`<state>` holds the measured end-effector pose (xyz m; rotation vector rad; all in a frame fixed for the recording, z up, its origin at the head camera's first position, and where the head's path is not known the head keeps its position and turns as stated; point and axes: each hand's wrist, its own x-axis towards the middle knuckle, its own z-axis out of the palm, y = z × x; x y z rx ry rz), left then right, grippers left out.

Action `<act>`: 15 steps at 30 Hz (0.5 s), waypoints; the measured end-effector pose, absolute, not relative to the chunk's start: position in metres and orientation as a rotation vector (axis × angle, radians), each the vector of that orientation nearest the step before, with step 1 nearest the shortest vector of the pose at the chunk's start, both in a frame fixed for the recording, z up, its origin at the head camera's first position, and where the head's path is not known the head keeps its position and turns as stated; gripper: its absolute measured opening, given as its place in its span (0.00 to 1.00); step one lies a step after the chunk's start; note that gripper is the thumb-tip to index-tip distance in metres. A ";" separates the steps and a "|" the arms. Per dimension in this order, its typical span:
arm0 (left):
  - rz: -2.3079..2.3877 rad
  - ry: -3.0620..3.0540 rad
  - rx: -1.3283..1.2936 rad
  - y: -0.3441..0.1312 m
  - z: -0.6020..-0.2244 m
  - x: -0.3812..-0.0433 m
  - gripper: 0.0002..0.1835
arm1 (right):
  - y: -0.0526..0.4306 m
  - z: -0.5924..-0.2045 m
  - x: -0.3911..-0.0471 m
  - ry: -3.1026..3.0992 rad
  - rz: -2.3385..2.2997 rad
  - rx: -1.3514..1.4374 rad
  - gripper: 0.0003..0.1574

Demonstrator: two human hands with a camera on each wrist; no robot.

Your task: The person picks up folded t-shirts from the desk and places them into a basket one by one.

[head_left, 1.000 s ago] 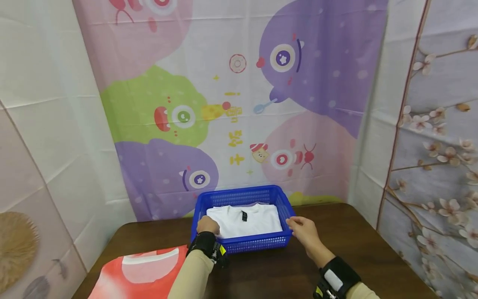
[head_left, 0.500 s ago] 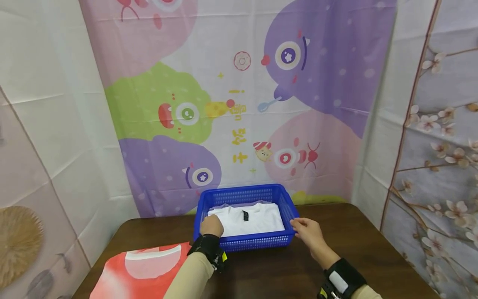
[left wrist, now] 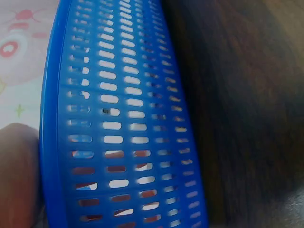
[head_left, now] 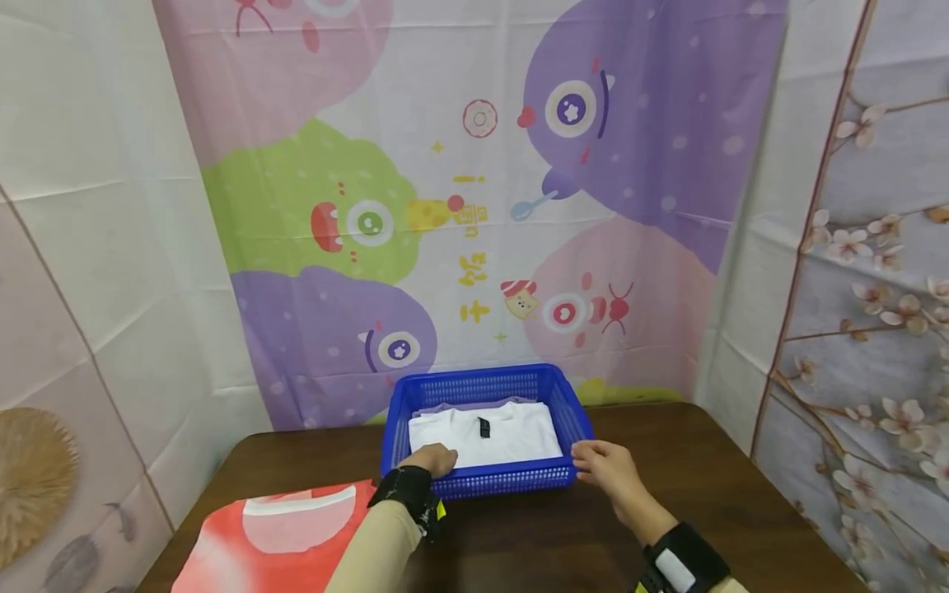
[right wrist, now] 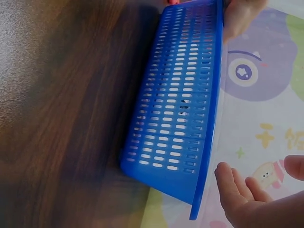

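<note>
A blue plastic basket (head_left: 511, 476) with slotted walls stands on the table, holding a folded white T-shirt (head_left: 485, 441) with a black neck label. Behind the shirt shows folded purple cloth (head_left: 474, 405). My left hand (head_left: 433, 459) is over the basket's front-left rim; most of its fingers are hidden in the head view, and the right wrist view shows the hand (right wrist: 242, 16) just inside the rim. By the front-right corner, my right hand (head_left: 608, 471) is relaxed, its slightly bent fingers (right wrist: 228, 183) holding nothing.
A red garment (head_left: 274, 535) with a pink and white patch lies at the table's left, beside my left forearm. The brown wooden table (head_left: 549, 543) extends in front of the basket. A cartoon-print curtain (head_left: 474, 247) hangs close behind it.
My left hand has turned from a fist over the shirt's left side and shifted slightly right and nearer. My right hand stays by the right corner, its fingers drawn slightly from the rim.
</note>
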<state>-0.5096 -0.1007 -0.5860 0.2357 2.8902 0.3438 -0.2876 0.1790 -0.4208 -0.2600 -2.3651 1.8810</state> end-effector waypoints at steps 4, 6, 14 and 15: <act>0.461 2.973 0.291 -0.097 -0.522 -0.447 0.29 | 0.175 -0.425 -0.285 -2.361 1.910 -0.260 0.23; 0.543 3.019 0.313 -0.094 -0.490 -0.414 0.24 | 0.173 -0.427 -0.284 -2.358 1.932 -0.261 0.23; 0.835 3.105 0.467 -0.093 -0.442 -0.357 0.20 | 0.161 -0.430 -0.282 -2.338 2.041 -0.258 0.23; 0.885 3.095 0.488 -0.094 -0.441 -0.355 0.20 | 0.159 -0.430 -0.281 -2.331 2.061 -0.262 0.23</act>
